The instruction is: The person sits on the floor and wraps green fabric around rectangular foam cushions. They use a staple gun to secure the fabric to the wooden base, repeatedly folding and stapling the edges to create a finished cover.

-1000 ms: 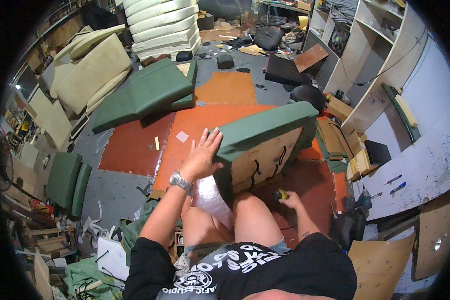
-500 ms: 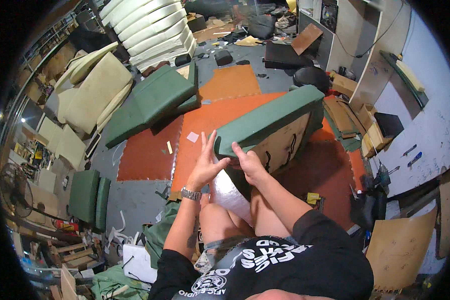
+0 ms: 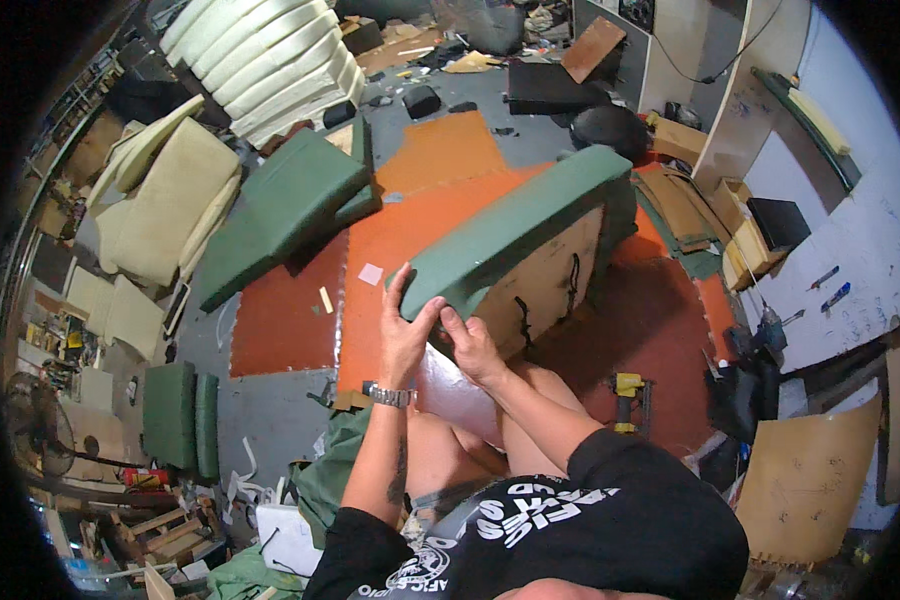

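A green upholstered cushion [image 3: 515, 232] leans on edge in front of my knees, its bare wooden back [image 3: 555, 285] facing right. Black cord loops [image 3: 573, 285] come out of that wood. My left hand [image 3: 404, 330] wraps the cushion's near left corner, fingers on the outer side. My right hand [image 3: 475, 350] grips the edge beside it, thumb and fingers closed on the cover, the two thumbs nearly meeting. Part of the right fingers is hidden under the corner. Shiny pale sheeting [image 3: 453, 388] lies over my lap below the hands.
A yellow nail or staple gun [image 3: 627, 400] rests on the dark red mat [image 3: 660, 350] to the right. More green cushions [image 3: 285, 205] lie at left, near cream foam pieces [image 3: 170, 205]. White foam slabs [image 3: 270, 60] are stacked behind. A drill [image 3: 770, 330] stands at right.
Both hands have drawn closer together at the corner, and the right thumb has come down off the green face. The view has shifted, bringing the yellow gun fully into sight.
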{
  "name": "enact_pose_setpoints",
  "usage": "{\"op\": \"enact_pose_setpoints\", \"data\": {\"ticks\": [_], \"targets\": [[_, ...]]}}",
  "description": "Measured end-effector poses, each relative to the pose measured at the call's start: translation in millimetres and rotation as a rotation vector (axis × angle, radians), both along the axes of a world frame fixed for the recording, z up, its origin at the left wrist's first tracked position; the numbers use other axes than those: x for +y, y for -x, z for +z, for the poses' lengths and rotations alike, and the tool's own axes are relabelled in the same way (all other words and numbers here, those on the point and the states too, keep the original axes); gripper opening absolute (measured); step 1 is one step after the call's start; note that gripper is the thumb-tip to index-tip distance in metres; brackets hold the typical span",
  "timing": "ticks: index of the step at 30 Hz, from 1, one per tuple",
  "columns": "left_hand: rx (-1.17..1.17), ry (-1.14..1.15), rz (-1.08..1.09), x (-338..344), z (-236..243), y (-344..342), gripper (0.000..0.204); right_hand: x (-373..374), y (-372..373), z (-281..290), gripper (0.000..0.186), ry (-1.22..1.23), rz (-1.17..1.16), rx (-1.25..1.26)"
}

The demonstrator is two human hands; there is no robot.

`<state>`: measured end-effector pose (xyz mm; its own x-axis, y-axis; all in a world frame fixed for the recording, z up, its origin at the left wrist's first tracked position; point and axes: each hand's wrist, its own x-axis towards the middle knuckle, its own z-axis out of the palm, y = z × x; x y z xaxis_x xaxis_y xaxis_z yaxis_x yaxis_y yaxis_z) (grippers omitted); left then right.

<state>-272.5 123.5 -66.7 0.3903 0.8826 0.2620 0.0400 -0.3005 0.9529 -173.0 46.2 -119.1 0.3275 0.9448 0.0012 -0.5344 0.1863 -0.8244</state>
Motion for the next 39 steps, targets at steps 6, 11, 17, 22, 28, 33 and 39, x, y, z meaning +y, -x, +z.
{"op": "enact_pose_setpoints", "data": {"ticks": [6, 11, 17, 22, 28, 33, 39], "targets": [[0.073, -0.216, 0.111, 0, -14, -5, 0.052, -2, -39, -8, 0.050, 0.219, 0.211, -0.444], [0.167, -0.351, 0.231, 19, -22, 0, 0.058, -44, -153, -120, 0.039, 0.349, 0.105, -0.664], [0.233, -0.282, 0.209, 57, -25, 2, 0.064, -234, -285, -297, 0.036, 1.467, -0.109, -0.831], [0.233, -0.331, 0.163, 64, -20, 4, 0.067, -292, -263, -369, 0.048, 1.464, -0.113, -0.455], [0.239, -0.333, 0.206, 57, -18, 3, 0.067, -276, -260, -361, 0.055, 1.385, -0.032, -0.500], [0.267, -0.340, 0.217, 49, -17, 3, 0.066, -226, -285, -251, 0.045, 1.244, 0.001, -0.356], [0.264, -0.380, 0.221, 43, -20, 3, 0.068, -114, -207, -56, 0.031, 0.267, -0.113, -1.221]]}}
